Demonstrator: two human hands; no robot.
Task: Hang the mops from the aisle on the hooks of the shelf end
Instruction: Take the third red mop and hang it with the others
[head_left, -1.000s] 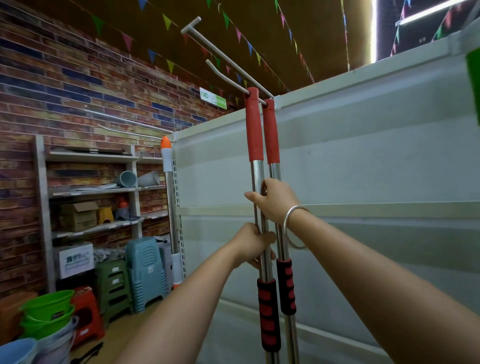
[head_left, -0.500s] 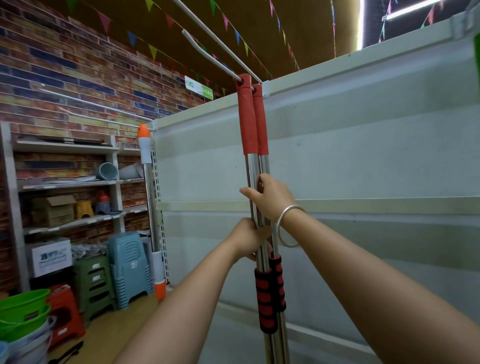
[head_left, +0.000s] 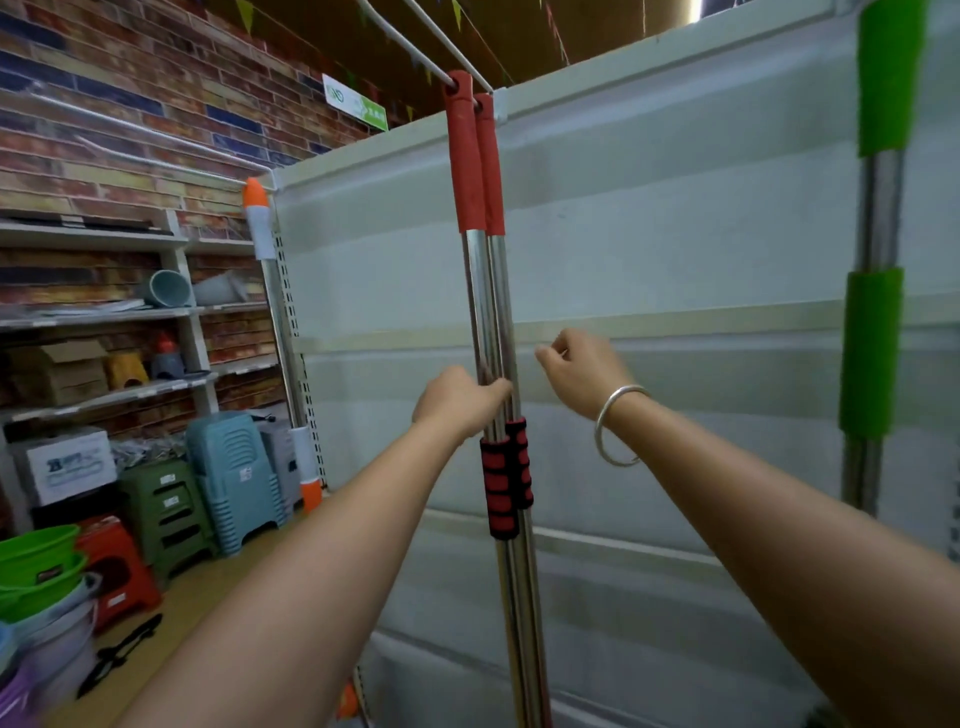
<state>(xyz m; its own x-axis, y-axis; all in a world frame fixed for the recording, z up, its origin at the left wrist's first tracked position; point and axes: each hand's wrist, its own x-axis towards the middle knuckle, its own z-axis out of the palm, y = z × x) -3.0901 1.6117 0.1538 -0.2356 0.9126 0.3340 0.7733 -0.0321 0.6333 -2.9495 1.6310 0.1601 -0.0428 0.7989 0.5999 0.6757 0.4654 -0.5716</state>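
Observation:
Two mops with red top grips hang side by side from long metal hooks (head_left: 415, 60) on the white shelf end panel (head_left: 675, 249). The nearer red mop (head_left: 466, 166) has a steel pole that my left hand (head_left: 460, 402) grips just above its red-and-black foam sleeve. The farther red mop (head_left: 491, 171) hangs right behind it. My right hand (head_left: 584, 371), with a silver bangle on the wrist, hovers loosely curled to the right of the poles and touches nothing. A green-gripped mop (head_left: 878, 291) hangs at the far right. The mop heads are out of view.
An orange-tipped white pole (head_left: 270, 291) leans at the panel's left corner. Left of it stand brick-wall shelves (head_left: 104, 317), stacked blue stools (head_left: 234, 478), green stools (head_left: 169, 512), a red stool (head_left: 122, 569) and green buckets (head_left: 39, 569). A black object lies on the floor.
My right hand has let go of the poles and drawn away to the right. My left hand still holds the near pole. The view has shifted, bringing the green mop in.

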